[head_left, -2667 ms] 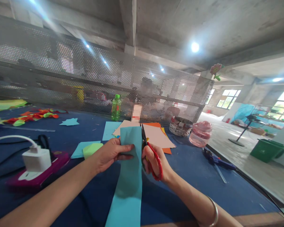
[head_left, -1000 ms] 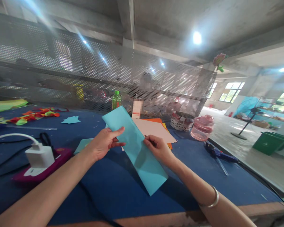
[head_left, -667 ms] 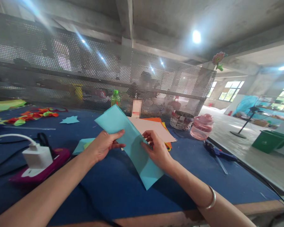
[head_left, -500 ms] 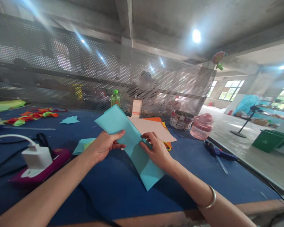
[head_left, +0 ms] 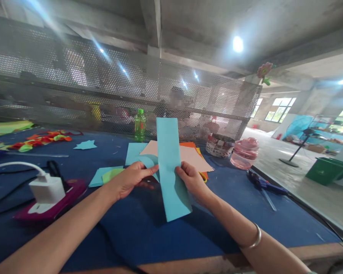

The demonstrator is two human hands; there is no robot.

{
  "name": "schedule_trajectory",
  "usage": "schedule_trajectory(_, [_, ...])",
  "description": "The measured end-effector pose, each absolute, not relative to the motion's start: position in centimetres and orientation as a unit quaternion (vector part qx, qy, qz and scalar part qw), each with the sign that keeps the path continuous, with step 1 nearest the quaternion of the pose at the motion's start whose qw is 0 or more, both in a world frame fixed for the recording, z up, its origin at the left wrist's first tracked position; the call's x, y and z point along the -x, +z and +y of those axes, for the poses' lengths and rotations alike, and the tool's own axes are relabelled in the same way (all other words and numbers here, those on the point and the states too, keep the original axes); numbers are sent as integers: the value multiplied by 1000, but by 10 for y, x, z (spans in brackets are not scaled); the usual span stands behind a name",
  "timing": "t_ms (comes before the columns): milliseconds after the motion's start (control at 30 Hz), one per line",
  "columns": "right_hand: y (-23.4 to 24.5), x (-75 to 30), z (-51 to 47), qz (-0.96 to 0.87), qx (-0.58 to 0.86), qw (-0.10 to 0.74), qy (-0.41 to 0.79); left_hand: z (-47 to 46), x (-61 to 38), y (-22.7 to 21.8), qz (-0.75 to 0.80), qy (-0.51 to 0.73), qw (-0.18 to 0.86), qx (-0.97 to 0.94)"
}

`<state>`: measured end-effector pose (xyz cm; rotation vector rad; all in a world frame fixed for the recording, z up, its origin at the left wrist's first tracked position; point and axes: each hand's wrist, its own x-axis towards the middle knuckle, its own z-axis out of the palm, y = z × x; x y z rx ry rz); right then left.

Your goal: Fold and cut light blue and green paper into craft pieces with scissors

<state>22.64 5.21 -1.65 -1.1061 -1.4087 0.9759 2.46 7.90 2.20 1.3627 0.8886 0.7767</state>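
A long light-blue paper strip stands nearly upright above the dark blue table. My left hand pinches its left edge, where the paper curls over. On the right edge my right hand grips it with thumb and fingers. A silver bangle sits on my right wrist. Scissors with a yellow handle lie on the table just behind my right hand.
Sheets of pink, orange and blue paper lie behind the strip. A green bottle, woven basket and pink container stand further back. A white charger on a magenta block is at left, a glue gun at right.
The red scissors have left my right hand, which now grips the strip instead. The strip has turned from a slant to nearly upright, its left edge curled by my left hand.
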Motion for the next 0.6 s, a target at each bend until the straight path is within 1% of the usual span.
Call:
schedule_trajectory(167, [-16,-232,58,-535,489,591,354,97,-18,18,515,402,516,-554])
schedule_trajectory(233, [-15,-236,60,-520,480,610,356,107,-12,18,528,467,493,-510])
schedule_trajectory(333, [-13,-237,60,-510,472,615,372,120,0,21,521,608,460,-384])
schedule_trajectory(400, [-12,-236,58,-508,471,612,382,127,8,24,517,650,442,-338])
schedule_trajectory(467, [-11,-234,56,-507,474,605,391,131,15,25,504,667,455,-306])
schedule_trajectory(600, [-10,-230,51,-510,499,571,407,140,28,18,447,668,547,-233])
